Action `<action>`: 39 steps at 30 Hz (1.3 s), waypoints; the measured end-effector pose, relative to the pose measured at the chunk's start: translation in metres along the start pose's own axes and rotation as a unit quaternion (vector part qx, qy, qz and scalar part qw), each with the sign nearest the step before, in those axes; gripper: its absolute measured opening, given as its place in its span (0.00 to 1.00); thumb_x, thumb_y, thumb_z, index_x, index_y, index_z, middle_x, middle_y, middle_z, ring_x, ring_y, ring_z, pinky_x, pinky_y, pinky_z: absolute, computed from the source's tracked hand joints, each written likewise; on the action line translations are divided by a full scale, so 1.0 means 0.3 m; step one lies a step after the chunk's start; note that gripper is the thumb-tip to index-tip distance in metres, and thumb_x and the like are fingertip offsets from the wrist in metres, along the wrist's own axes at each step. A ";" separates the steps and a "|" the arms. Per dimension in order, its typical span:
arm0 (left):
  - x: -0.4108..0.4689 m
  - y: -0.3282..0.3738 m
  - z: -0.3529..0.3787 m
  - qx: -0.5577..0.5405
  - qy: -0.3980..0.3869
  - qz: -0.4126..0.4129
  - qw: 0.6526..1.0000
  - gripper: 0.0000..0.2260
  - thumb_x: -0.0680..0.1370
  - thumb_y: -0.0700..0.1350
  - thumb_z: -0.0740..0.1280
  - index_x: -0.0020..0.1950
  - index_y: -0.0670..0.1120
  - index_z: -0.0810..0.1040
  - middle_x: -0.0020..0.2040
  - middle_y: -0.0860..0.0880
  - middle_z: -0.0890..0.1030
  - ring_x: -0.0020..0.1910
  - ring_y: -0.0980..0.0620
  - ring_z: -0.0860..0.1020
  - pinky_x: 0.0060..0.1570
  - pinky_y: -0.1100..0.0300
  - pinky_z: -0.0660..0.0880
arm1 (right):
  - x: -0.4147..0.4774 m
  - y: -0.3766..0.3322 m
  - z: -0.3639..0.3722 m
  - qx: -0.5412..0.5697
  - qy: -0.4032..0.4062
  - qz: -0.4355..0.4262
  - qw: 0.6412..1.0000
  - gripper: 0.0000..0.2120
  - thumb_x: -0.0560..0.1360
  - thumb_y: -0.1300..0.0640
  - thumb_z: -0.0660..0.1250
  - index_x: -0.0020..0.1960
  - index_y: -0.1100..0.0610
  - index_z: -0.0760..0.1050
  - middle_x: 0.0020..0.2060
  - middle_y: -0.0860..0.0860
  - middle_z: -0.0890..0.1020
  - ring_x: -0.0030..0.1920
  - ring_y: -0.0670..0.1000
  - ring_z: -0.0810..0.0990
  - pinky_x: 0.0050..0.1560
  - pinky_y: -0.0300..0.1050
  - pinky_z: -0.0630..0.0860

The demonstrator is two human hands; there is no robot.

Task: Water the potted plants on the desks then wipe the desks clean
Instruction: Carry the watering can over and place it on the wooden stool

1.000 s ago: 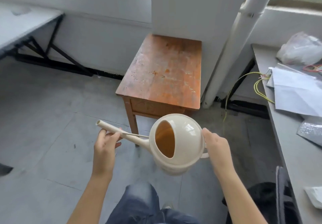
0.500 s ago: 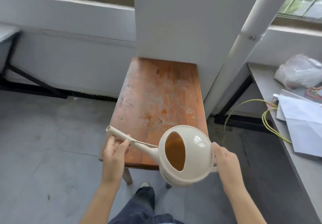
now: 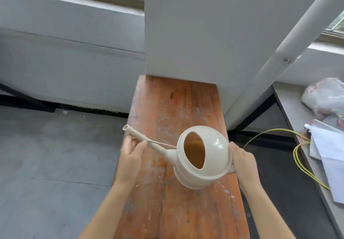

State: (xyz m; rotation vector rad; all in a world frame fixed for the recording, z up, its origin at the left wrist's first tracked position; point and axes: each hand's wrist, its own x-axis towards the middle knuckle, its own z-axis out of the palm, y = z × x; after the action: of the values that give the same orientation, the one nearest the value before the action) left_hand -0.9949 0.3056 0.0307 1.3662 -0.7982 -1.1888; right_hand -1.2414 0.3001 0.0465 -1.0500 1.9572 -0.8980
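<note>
A cream plastic watering can point(image 3: 212, 151) hangs above a worn orange-brown wooden desk point(image 3: 173, 108), its filling hole facing me and its long spout pointing up and left. My right hand point(image 3: 242, 162) grips the handle at the can's right side, mostly hidden behind the body. My left hand point(image 3: 131, 155) holds the spout from below, about halfway along. No potted plant is in view.
A white pillar point(image 3: 195, 26) stands against the desk's far end. A slanting white pipe point(image 3: 290, 39) runs beside it. A grey desk point(image 3: 292, 108) at the right carries a plastic bag point(image 3: 323, 97), papers point(image 3: 331, 149) and yellow cables point(image 3: 299, 157). Grey floor lies to the left.
I have moved closer, so the wooden desk now lies right under the can. Both hands keep the same hold on the can.
</note>
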 end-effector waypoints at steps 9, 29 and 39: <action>0.323 0.079 0.116 0.047 -0.006 0.019 0.999 0.05 0.77 0.38 0.61 0.51 0.45 0.72 0.40 0.52 0.75 0.41 0.61 0.76 0.44 0.63 0.72 | 0.357 -0.159 0.079 0.026 -0.030 0.020 0.999 0.13 0.72 0.47 0.59 0.37 0.56 0.70 0.34 0.55 0.71 0.37 0.54 0.69 0.38 0.46 0.66; 0.901 0.071 0.311 0.041 0.085 -0.015 0.995 0.04 0.77 0.42 0.59 0.52 0.45 0.69 0.45 0.50 0.74 0.51 0.48 0.74 0.45 0.60 0.71 | 0.943 -0.359 0.292 -0.029 -0.051 -0.021 0.998 0.19 0.75 0.51 0.55 0.27 0.56 0.58 0.27 0.53 0.66 0.32 0.53 0.65 0.32 0.47 0.59; 0.816 0.083 0.287 0.144 0.067 -0.031 0.987 0.23 0.78 0.42 0.57 0.73 0.44 0.60 0.58 0.48 0.72 0.58 0.49 0.71 0.51 0.58 0.69 | 0.860 -0.377 0.250 -0.015 -0.028 -0.063 0.998 0.14 0.76 0.57 0.56 0.32 0.56 0.67 0.29 0.53 0.70 0.33 0.52 0.68 0.34 0.46 0.61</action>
State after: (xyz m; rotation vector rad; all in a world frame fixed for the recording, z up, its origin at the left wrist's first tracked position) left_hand -1.0069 0.0459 0.0128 1.7010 -0.8595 -1.0441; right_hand -1.2405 0.0089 0.0338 -1.2130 1.8809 -0.9001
